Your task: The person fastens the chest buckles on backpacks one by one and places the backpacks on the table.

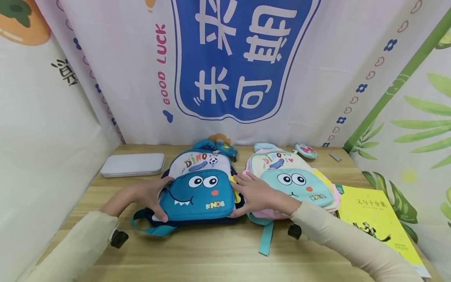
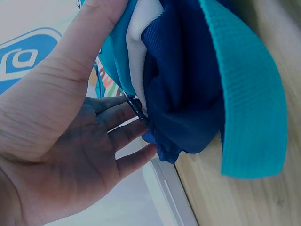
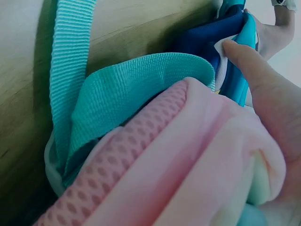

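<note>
A blue dinosaur backpack (image 1: 202, 196) lies face up on the table between both hands. My left hand (image 1: 151, 196) is at its left side, thumb on the lower left corner. In the left wrist view, the left hand's fingers (image 2: 129, 132) extend fairly straight along the navy side by a zipper. My right hand (image 1: 258, 192) spreads its fingers over the blue backpack's right edge, thumb at the lower right corner. Under the right wrist lies a mint and pink backpack (image 1: 292, 184). In the right wrist view, its pink side (image 3: 207, 155) hides the right fingers.
A white flat case (image 1: 133, 164) lies at the back left. To the right is a yellow book (image 1: 377, 219), partly behind the right sleeve. Small pouches hang by the tops of both backpacks. A mint strap (image 1: 266, 237) trails toward the front. Printed cloth (image 1: 141, 98) encloses the table's back and sides.
</note>
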The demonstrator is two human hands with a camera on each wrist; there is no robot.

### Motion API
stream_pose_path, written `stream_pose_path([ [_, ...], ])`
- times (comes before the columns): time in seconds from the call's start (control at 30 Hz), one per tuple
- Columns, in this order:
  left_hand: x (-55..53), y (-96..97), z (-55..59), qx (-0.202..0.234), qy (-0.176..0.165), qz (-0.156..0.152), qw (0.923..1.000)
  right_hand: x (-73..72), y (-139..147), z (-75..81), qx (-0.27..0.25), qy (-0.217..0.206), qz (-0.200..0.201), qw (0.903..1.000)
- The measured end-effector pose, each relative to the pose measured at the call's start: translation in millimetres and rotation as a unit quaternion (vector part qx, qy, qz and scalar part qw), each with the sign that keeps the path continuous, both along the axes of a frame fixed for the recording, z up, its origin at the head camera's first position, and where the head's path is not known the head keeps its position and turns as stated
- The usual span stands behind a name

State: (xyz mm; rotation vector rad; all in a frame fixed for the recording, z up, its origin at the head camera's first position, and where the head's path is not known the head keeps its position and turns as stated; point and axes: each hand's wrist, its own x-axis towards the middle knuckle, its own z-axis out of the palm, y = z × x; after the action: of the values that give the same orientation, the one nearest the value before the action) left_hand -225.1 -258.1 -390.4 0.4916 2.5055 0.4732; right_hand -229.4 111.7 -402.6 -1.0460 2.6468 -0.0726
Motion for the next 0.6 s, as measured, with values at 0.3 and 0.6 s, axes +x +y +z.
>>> stream_pose_path([
  [0.3,-0.4,-5.0,1.9,-0.014,-0.008,-0.001,0.9999,6.0,2,-0.2,0.038,0.006,-0.009,0.9992],
  [0.6,-0.8,-12.3,4.9,-0.005,-0.011,0.000,0.9999,8.4,-2,-2.8,0.029,0.000,-0.031,0.9991],
])
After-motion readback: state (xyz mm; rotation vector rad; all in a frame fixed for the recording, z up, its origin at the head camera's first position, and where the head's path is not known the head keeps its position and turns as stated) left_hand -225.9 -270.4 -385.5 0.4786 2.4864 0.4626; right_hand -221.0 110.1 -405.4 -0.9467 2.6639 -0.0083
